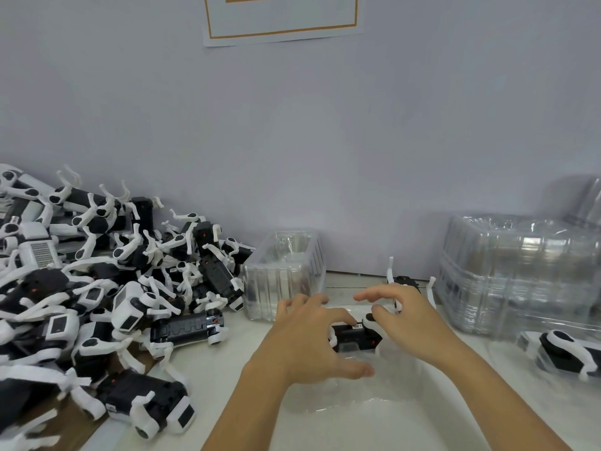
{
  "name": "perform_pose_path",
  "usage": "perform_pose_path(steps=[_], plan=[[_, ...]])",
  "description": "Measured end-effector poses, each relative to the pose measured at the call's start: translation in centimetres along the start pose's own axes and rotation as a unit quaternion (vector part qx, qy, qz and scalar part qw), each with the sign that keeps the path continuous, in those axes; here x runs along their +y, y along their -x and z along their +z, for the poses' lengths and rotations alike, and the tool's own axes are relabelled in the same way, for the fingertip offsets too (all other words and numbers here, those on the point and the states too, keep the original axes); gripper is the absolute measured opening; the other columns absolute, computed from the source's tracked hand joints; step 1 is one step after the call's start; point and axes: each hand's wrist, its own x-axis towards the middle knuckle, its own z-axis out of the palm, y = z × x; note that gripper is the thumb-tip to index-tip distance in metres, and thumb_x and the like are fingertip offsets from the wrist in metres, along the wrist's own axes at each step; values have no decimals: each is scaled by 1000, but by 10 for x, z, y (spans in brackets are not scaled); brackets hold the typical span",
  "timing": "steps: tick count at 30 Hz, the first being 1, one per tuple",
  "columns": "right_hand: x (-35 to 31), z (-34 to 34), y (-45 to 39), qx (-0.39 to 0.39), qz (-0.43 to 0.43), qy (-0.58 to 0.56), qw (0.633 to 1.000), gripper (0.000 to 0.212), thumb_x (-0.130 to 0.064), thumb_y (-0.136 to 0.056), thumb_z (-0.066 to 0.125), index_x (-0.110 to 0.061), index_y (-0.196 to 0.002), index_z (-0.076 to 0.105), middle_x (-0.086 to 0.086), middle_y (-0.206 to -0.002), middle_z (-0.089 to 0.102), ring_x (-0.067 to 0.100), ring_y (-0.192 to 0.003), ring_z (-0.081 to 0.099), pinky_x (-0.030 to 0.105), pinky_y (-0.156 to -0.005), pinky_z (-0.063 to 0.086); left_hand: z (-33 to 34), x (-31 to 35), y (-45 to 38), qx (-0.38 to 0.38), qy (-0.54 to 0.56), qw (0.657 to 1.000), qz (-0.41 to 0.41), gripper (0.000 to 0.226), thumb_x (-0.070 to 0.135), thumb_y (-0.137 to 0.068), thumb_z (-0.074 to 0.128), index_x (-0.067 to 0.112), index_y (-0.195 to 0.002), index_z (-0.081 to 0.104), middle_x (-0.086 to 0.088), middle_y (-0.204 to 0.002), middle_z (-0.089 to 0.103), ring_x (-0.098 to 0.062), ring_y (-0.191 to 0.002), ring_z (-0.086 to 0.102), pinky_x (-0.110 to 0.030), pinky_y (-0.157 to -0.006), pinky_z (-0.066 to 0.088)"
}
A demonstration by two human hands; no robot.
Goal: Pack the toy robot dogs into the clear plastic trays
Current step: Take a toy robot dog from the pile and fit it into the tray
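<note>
Both hands low at centre over a clear plastic tray (328, 390) on the white counter (227, 349). Left hand (305, 336) spread, fingers straight, thumb stretched to 3 o'clock over the tray's near part, fingertips touching a black-and-white toy robot dog (353, 336) lying in the tray. Right hand (406, 317) at 1 o'clock of the left, fingers loosely bent above the dog's far end, grip slack, clasping nothing. Big heap of robot dogs (97, 281) at 9 o'clock. Empty upright tray (283, 275) at 12 o'clock against the wall. Stack of trays (520, 275) at 3 o'clock; another packed dog (569, 353) just before it.
</note>
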Motion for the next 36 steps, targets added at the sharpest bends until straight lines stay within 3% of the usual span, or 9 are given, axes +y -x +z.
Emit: perform_pose_path(steps=[5,8,11,16,21,26,31,34,36], plan=[[-7,-9,0,20,-5,-23,1000,38,-8,-92,55,-41,-97,73,-21,-107,68,0,-112,57,27,-96,45,-5,6,0,37,-23,999,23,79,80,-63,67,49,-134,51,8,-147,36,-7,-136,19,-28,-107,6],[-16,-23,-2,79,-39,-52,995,36,-7,-95,56,-38,-95,75,-29,-98,70,-8,-103,60,12,-87,43,-12,13,-1,88,-35,994,48,79,82,-61,64,49,-132,51,8,-146,36,-6,-135,18,-25,-103,3],[-25,-39,-4,155,-62,-113,980,31,-9,-96,57,-34,-93,76,-26,-96,72,-12,-96,61,2,-77,41,-20,18,-1,149,-63,985,66,79,83,-62,62,50,-132,51,4,-152,33,-13,-139,16,-33,-111,-1],[-29,-56,-9,234,-43,-257,937,32,-13,-97,53,-34,-92,77,-16,-90,72,1,-94,63,27,-83,45,-29,24,-1,268,-93,954,94,72,73,-62,72,37,-123,63,-11,-148,43,-38,-137,35,-54,-114,20],[-27,-56,-11,216,-18,-310,926,31,-14,-97,52,-30,-96,78,3,-99,71,19,-98,64,32,-79,48,-30,25,-3,339,-102,930,104,69,70,-64,72,33,-121,66,-16,-146,46,-42,-134,42,-62,-107,29],[-29,-53,-10,185,-21,-331,925,34,-13,-99,47,-27,-97,77,5,-95,71,19,-93,66,35,-80,49,-32,22,-3,356,-82,925,102,67,70,-66,70,33,-121,68,-15,-146,45,-41,-133,42,-60,-107,28],[-30,-53,-9,166,-21,-353,920,35,-17,-100,44,-29,-97,77,0,-95,71,18,-94,64,32,-79,47,-39,16,3,363,118,923,37,67,78,-62,64,46,-122,64,5,-150,39,-10,-138,27,-40,-115,17],[-36,-50,-7,149,-9,-362,920,33,-16,-102,45,-26,-98,76,2,-96,73,19,-95,67,30,-76,47,-45,18,4,385,270,883,0,60,75,-57,66,59,-115,58,16,-147,41,-5,-139,32,-27,-111,27],[-42,-44,-5,134,-14,-330,934,32,-12,-102,47,-26,-101,76,1,-98,74,20,-95,69,29,-76,49,-51,20,4,402,353,845,-4,61,70,-60,68,50,-118,64,14,-143,49,0,-135,40,-21,-108,33]])
